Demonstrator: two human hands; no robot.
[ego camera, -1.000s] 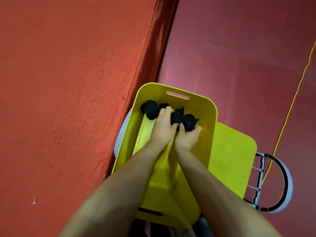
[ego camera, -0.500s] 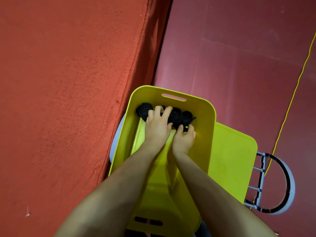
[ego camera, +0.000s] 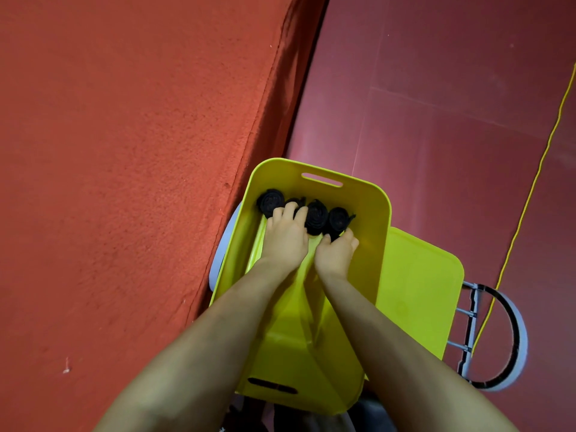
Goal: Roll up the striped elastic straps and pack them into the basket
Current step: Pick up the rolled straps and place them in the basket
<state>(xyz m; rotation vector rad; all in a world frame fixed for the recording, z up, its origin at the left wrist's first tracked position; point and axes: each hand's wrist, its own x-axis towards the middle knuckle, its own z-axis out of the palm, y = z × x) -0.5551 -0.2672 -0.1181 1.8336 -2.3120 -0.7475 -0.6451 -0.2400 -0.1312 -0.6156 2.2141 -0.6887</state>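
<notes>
Four dark rolls (ego camera: 314,217) stand in a row along the far wall inside the basket (ego camera: 374,232), side by side and touching, their spiral ends up. The leftmost roll sits in the far left corner; the second is mostly hidden behind fingers.

The left hand (ego camera: 285,238) lies palm down in the basket with its fingers stretched forward, the tips resting on the second roll, between the first and the third. It clasps nothing. The right hand (ego camera: 338,252) has its fingers curled around the near side of the rightmost roll, with the thumb beside the third roll. Both forearms reach in over the near rim.

The basket is bright yellow, with a slot handle in its far wall and another in its near wall. A flat yellow lid (ego camera: 420,291) lies just right of it, partly under its edge. To the left is a red cloth surface (ego camera: 124,182); to the right, the dark red floor (ego camera: 452,104), with a thin yellow cord (ego camera: 530,194) running across it and a curved grey frame (ego camera: 511,347) near the lid.
</notes>
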